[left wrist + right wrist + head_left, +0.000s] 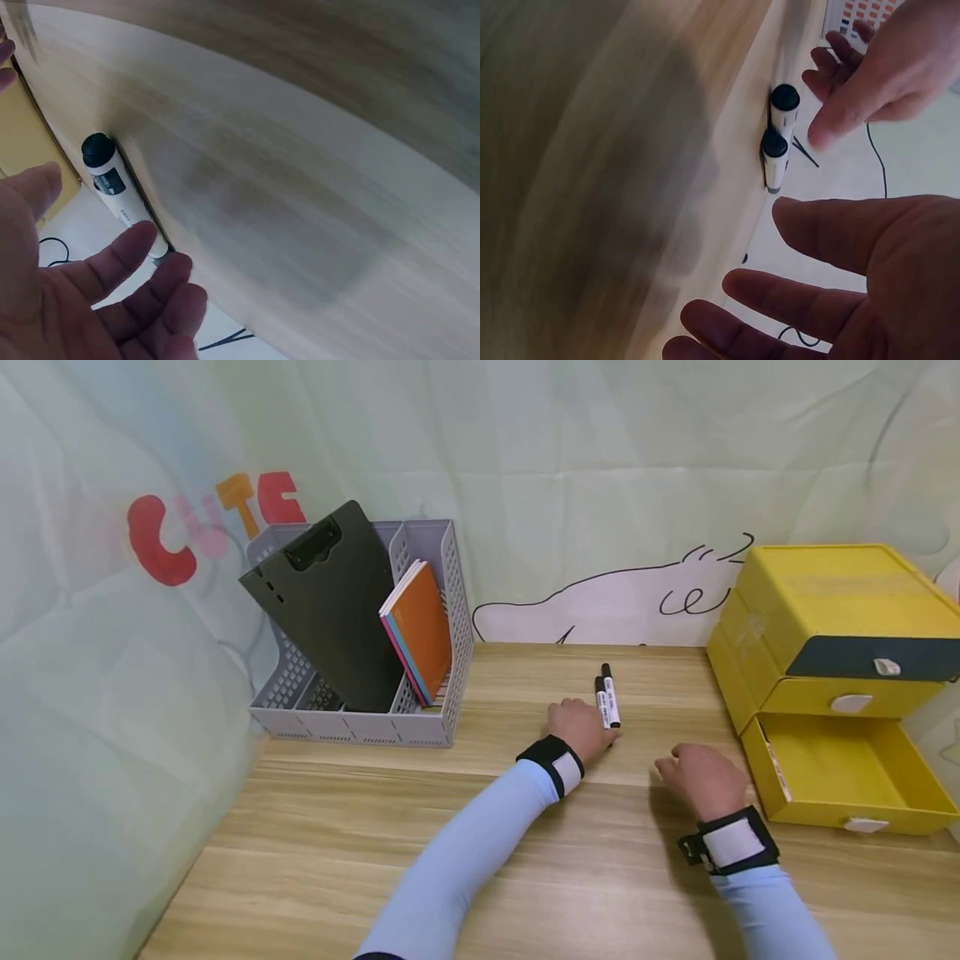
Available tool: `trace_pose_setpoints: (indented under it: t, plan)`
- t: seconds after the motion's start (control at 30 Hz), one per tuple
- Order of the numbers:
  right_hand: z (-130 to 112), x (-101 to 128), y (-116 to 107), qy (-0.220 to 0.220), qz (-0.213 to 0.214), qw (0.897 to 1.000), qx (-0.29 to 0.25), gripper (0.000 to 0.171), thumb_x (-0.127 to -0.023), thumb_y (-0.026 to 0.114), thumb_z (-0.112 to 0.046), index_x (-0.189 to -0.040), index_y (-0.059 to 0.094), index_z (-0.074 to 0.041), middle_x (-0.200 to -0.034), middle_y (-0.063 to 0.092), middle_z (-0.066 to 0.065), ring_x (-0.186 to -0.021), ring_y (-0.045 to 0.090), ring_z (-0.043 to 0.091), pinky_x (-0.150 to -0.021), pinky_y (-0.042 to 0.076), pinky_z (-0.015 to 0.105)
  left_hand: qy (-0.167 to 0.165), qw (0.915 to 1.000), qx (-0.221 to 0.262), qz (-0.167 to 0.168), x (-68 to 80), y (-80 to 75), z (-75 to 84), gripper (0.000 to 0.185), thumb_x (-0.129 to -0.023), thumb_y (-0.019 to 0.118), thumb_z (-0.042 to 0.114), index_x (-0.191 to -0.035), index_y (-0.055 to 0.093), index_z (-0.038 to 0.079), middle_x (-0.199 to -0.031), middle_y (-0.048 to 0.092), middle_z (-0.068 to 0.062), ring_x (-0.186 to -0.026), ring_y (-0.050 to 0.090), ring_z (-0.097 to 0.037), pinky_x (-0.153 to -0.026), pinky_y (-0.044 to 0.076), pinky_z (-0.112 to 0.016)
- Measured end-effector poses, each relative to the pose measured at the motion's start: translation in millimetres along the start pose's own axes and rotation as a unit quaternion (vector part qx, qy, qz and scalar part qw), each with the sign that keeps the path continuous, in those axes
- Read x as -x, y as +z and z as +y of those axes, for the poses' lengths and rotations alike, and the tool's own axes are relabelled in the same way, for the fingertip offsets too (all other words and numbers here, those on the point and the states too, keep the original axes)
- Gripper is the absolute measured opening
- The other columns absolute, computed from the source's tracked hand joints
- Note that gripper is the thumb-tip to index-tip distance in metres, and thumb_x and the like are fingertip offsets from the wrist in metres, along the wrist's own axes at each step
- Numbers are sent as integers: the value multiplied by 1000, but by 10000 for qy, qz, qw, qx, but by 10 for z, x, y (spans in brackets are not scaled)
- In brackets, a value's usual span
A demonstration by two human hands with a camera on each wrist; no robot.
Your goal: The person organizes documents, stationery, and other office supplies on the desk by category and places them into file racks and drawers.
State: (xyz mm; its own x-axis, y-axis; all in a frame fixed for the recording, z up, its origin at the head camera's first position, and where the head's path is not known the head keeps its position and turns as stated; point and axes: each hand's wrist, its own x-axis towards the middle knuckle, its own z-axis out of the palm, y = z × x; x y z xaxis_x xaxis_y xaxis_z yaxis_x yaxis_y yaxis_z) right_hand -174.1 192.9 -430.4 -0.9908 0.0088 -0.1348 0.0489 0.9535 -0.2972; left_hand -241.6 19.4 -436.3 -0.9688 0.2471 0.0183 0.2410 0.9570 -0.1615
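Two white markers (612, 700) with black caps lie side by side on the table, pointing toward the back wall. My left hand (579, 729) is right beside their near end. In the left wrist view, a marker (124, 191) shows between the thumb and the loosely bent fingers (131, 247), with the thumb apart from it; whether a fingertip touches it I cannot tell. Over the table to the right, my right hand (705, 781) hovers near the pulled-out drawer. Its thumb and fingers (735, 330) are spread with nothing between them.
At the right stands a yellow drawer box (862, 602), its bottom drawer (847, 760) pulled out. A grey file organizer (360, 727) at the left holds a black clipboard (337, 610) and several thin notebooks (423, 635). A printed curtain (600, 460) hangs behind the table (337, 843).
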Motion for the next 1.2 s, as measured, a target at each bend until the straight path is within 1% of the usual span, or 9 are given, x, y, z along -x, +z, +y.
trace_pose_setpoints:
  t: [0.1,0.2,0.43,0.57,0.8,0.9,1.0,1.07,1.2]
  plan:
    - [-15,6,22,15,63,10000,-33,43,-95,53,-29,-118,65,6,-114,64,30,-91,64,41,-70,51,54,15,10000,2,-57,-49,39,44,60,-93,47,70,-71,69,19,-72,65,1,-68,60,-14,-63,46,-33]
    - [-23,19,33,1,191,9998,-90,43,-95,54,-28,-117,65,7,-113,65,30,-92,64,42,-71,51,53,-1,9999,64,-157,-68,53,58,55,-94,50,66,-73,69,18,-72,65,2,-66,60,-13,-63,45,-33]
    - [-48,41,54,-70,392,9991,-170,40,-95,56,-27,-115,65,8,-109,66,30,-92,64,43,-71,51,53,-27,9983,187,-555,-25,16,-24,36,-98,56,43,-76,68,17,-73,63,3,-64,56,-12,-66,46,-35]
    - [-65,41,56,-57,343,9992,-186,41,-96,56,-27,-115,65,8,-110,65,30,-93,64,43,-73,51,53,-115,9969,218,-741,21,1,-106,37,-96,57,46,-74,68,18,-73,64,4,-65,57,-12,-70,46,-36]
    - [-105,15,58,6,173,9997,-185,42,-96,55,-27,-118,64,8,-114,64,30,-91,63,39,-74,51,52,-243,9941,469,-943,85,43,-272,38,-92,60,47,-68,66,19,-73,64,4,-65,57,-12,-69,45,-37]
    - [-120,7,57,4,113,9997,-209,43,-96,55,-27,-119,63,9,-116,64,30,-90,63,38,-73,51,52,-333,9940,652,-809,99,62,-324,42,-92,59,49,-64,63,19,-70,62,4,-64,56,-13,-69,45,-37]
    - [-128,1,52,-49,133,9996,-239,44,-96,55,-28,-120,63,8,-117,63,30,-92,63,39,-71,51,52,-317,9956,740,-489,108,59,-349,47,-93,58,52,-59,57,19,-64,57,4,-59,54,-13,-62,45,-35]
    - [-133,-8,44,-57,121,9996,-267,45,-97,54,-29,-121,63,8,-117,63,30,-90,63,39,-68,51,50,-202,9969,731,-204,117,34,-343,49,-93,58,52,-56,53,20,-59,53,5,-55,53,-13,-55,43,-33]
    - [-159,-30,8,-84,71,9992,-374,46,-100,51,-32,-122,63,6,-118,63,30,-90,63,39,-66,50,49,222,9972,661,270,174,-63,-261,49,-91,59,50,-52,48,21,-53,49,6,-50,50,-11,-46,40,-31]
